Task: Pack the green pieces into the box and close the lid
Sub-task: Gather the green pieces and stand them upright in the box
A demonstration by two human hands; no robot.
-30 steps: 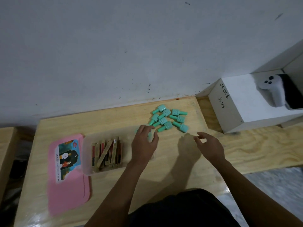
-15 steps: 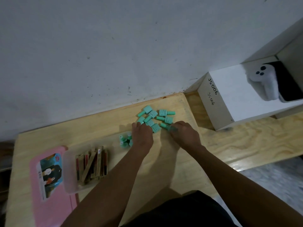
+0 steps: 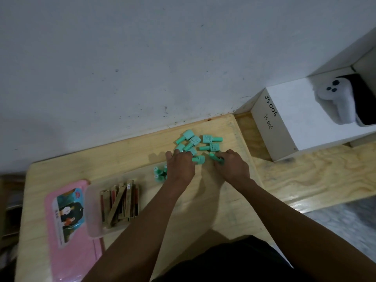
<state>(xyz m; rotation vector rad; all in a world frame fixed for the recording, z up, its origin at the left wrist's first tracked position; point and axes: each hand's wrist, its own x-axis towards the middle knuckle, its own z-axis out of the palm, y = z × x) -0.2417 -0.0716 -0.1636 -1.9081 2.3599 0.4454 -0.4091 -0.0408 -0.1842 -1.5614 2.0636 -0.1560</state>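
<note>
Two bare forearms are rising from the bottom edge of the frame, over dark clothing, toward the centre of a pale wooden counter (image 3: 203,200). At lower left a pink lid (image 3: 67,231) is lying flat, off the box, leaving it open for packing. Just right of the lid, the clear box (image 3: 91,216) is sitting with a row of brown and gold sticks (image 3: 122,200) leaning in its left part. A few upright green pieces (image 3: 159,174) are standing at what seems to be its far right end, likely already packed. The see-through wall there is hard to trace, so I cannot be sure.

Above centre, the left hand (image 3: 181,166) is lying over the near edge of the loose pile. Its fingertips are hiding among the pieces, so I cannot tell whether it is holding anything. The right hand (image 3: 232,166) is curling its fingers round one green piece (image 3: 215,157), probably to carry it to the box. Beyond both hands, the remaining green pieces (image 3: 195,142) are lying scattered on their sides near the wall (image 3: 142,68).

At the right edge a white carton (image 3: 284,127) marked JS006 is carrying a white fuzzy object (image 3: 333,104), too unclear to name.
</note>
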